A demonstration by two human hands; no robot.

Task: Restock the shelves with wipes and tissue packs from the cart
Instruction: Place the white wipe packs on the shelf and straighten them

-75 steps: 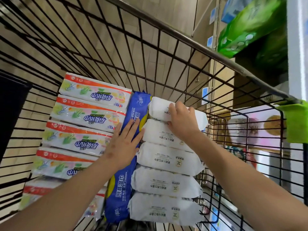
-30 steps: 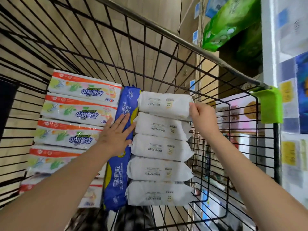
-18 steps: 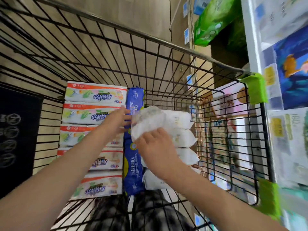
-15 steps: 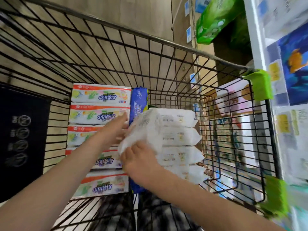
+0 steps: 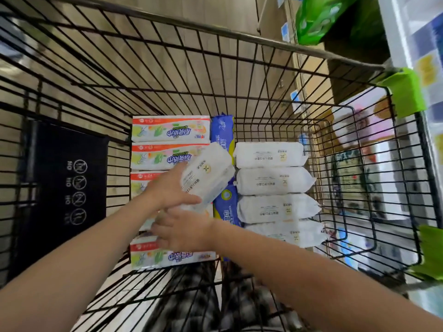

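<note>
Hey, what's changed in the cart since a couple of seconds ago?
The right hand pulled the top white pack off its stack and swung it left. The left hand came off the blue pack and now grips that white pack, tilted. Four white packs, the blue pack and the tissue packs stayed put.

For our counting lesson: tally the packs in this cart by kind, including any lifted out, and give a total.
White wipes packs: 5, counting the lifted pack
Orange-striped tissue packs: 5, some partly hidden
Blue pack: 1
Total: 11
</note>
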